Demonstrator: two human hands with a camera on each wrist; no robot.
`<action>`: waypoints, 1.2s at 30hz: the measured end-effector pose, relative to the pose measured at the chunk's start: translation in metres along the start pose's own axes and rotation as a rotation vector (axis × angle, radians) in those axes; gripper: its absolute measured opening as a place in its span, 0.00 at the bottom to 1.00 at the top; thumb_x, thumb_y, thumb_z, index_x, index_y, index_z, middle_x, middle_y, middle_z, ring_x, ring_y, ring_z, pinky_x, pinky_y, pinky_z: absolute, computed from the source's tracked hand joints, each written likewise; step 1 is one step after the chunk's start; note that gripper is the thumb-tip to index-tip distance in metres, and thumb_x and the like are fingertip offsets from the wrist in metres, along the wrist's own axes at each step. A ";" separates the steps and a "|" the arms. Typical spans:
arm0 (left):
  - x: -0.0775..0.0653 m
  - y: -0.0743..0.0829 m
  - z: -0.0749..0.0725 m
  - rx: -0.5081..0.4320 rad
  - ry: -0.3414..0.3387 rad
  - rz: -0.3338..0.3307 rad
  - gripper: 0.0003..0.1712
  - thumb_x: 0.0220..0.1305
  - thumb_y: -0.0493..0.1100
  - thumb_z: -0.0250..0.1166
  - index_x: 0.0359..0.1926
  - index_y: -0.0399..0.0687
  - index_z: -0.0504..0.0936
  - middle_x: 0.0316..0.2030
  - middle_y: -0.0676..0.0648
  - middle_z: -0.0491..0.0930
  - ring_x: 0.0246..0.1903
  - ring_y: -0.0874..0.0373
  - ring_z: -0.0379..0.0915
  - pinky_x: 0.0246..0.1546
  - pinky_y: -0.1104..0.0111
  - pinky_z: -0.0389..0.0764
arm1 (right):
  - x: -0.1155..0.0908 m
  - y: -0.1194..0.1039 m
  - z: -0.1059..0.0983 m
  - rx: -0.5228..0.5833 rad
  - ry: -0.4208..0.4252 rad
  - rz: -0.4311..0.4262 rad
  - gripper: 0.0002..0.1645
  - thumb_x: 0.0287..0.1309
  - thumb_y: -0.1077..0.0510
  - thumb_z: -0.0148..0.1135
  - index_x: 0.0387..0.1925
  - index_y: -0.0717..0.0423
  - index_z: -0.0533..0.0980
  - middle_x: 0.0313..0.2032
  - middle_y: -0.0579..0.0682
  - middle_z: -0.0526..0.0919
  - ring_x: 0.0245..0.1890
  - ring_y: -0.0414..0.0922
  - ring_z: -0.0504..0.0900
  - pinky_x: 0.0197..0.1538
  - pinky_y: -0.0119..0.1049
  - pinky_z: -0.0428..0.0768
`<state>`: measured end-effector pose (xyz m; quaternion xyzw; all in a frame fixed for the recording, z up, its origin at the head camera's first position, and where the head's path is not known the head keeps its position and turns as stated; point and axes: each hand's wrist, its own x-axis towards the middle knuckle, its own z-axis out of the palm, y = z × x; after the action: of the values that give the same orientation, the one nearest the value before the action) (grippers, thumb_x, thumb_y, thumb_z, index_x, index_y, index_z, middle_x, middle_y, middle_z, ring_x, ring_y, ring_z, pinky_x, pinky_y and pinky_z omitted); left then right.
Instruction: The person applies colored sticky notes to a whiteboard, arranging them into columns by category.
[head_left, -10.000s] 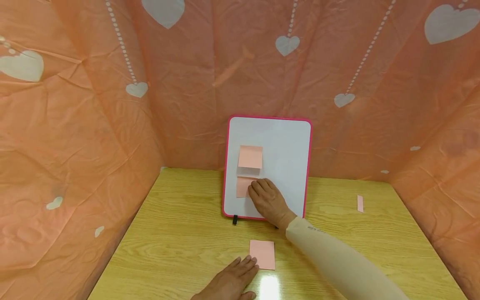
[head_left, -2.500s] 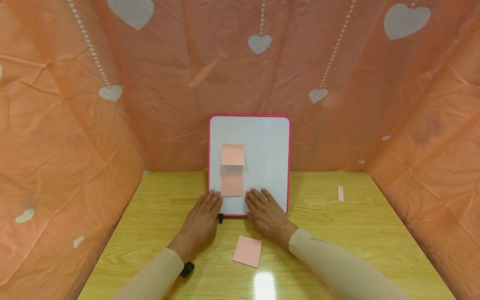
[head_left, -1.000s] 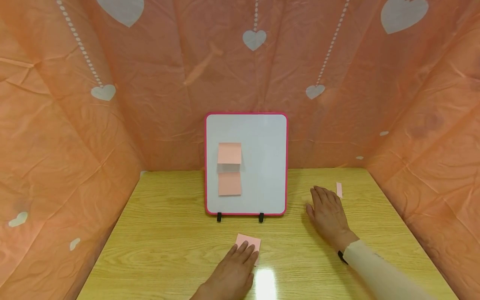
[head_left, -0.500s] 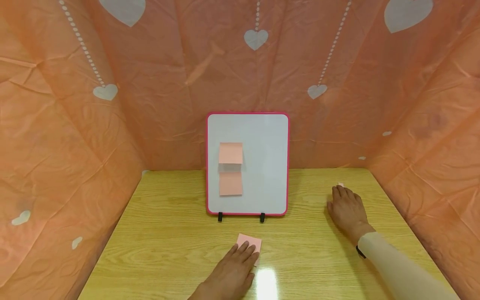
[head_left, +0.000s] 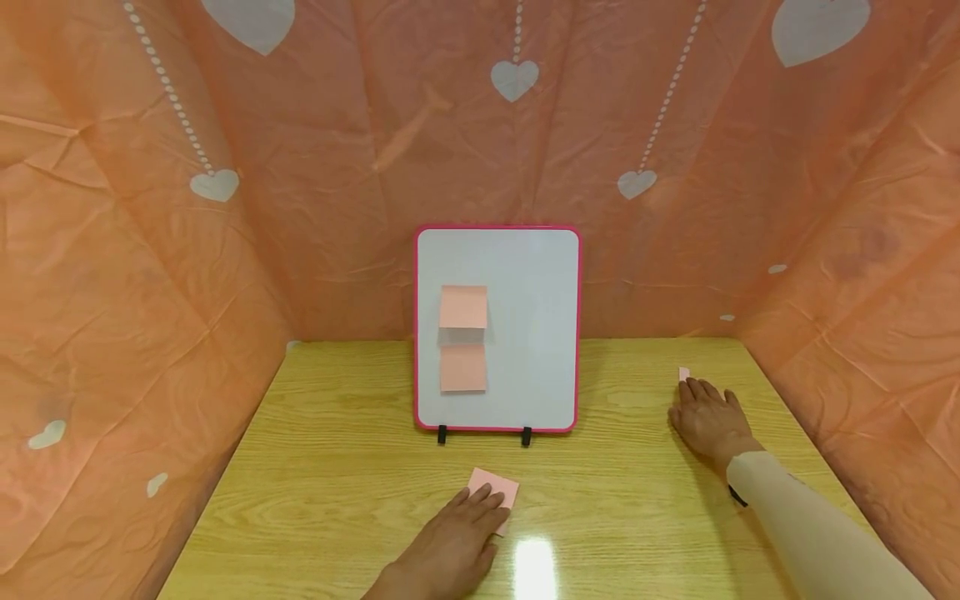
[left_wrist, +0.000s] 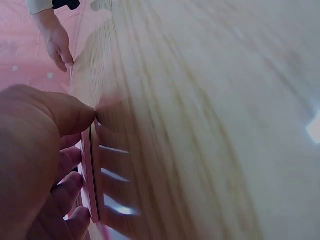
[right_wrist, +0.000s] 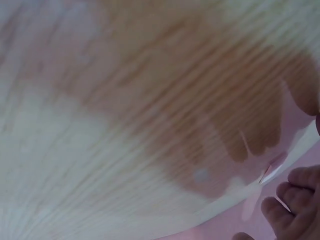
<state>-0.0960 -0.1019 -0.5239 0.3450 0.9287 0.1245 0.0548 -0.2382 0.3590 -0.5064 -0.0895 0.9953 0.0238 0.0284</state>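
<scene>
My left hand (head_left: 453, 537) rests with fingers extended on a pink sticky note pad (head_left: 487, 478), whose near part it covers. In the left wrist view the pad's edge (left_wrist: 91, 182) lies flat on the table under the fingers. At the right, my right hand (head_left: 708, 417) lies low over the table, its fingertips at the near end of a narrow pink strip (head_left: 684, 373). The right wrist view shows loosely bent fingers (right_wrist: 277, 215) near the strip (right_wrist: 274, 167); no grip on it shows. Two pink sticky notes, an upper one (head_left: 463, 307) and a lower one (head_left: 463, 368), hang on the whiteboard (head_left: 532, 333).
The pink-framed whiteboard stands upright on black feet (head_left: 527, 436) near the back of the wooden table (head_left: 337, 467). Orange sheeting (head_left: 420, 167) with white hearts encloses the back and sides. A bright reflection lies on the table's front.
Both hands have left the whiteboard's lower part. My left hand came back onto the pad, which was turned slightly earlier; my right hand moved right to the strip, then shifted a little further right.
</scene>
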 end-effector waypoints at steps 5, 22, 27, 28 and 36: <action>-0.003 -0.004 -0.002 -0.008 0.035 0.040 0.27 0.78 0.47 0.59 0.73 0.49 0.76 0.73 0.48 0.74 0.77 0.50 0.65 0.77 0.53 0.68 | -0.003 0.000 -0.002 0.047 -0.058 0.008 0.38 0.82 0.47 0.43 0.74 0.74 0.62 0.75 0.74 0.63 0.75 0.73 0.62 0.72 0.79 0.57; -0.018 -0.025 -0.003 -0.047 0.093 0.078 0.21 0.79 0.45 0.59 0.67 0.52 0.83 0.71 0.47 0.77 0.74 0.49 0.69 0.77 0.50 0.68 | -0.024 -0.015 0.003 0.082 -0.019 -0.033 0.38 0.83 0.45 0.43 0.73 0.76 0.64 0.73 0.75 0.67 0.74 0.74 0.64 0.73 0.77 0.60; -0.023 -0.034 -0.007 -0.087 0.096 0.052 0.17 0.79 0.46 0.59 0.61 0.52 0.86 0.68 0.49 0.80 0.73 0.50 0.71 0.77 0.51 0.68 | -0.034 -0.029 0.004 0.097 0.009 -0.075 0.36 0.82 0.47 0.47 0.71 0.77 0.67 0.71 0.75 0.69 0.72 0.74 0.66 0.73 0.74 0.63; -0.024 -0.035 -0.008 -0.096 0.097 0.047 0.16 0.79 0.46 0.59 0.60 0.52 0.87 0.67 0.50 0.80 0.73 0.50 0.71 0.77 0.51 0.68 | -0.035 -0.031 0.005 0.098 0.009 -0.083 0.36 0.82 0.47 0.47 0.71 0.77 0.67 0.71 0.75 0.69 0.72 0.74 0.66 0.73 0.74 0.63; -0.028 -0.044 -0.011 -0.109 0.107 0.022 0.16 0.79 0.48 0.60 0.60 0.51 0.85 0.63 0.53 0.83 0.71 0.50 0.74 0.75 0.50 0.70 | -0.045 -0.061 0.008 0.106 0.011 -0.134 0.36 0.81 0.47 0.51 0.72 0.73 0.67 0.73 0.72 0.69 0.74 0.71 0.66 0.75 0.71 0.63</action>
<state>-0.1048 -0.1551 -0.5244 0.3447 0.9183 0.1936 0.0224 -0.1826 0.3079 -0.5144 -0.1544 0.9871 -0.0315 0.0291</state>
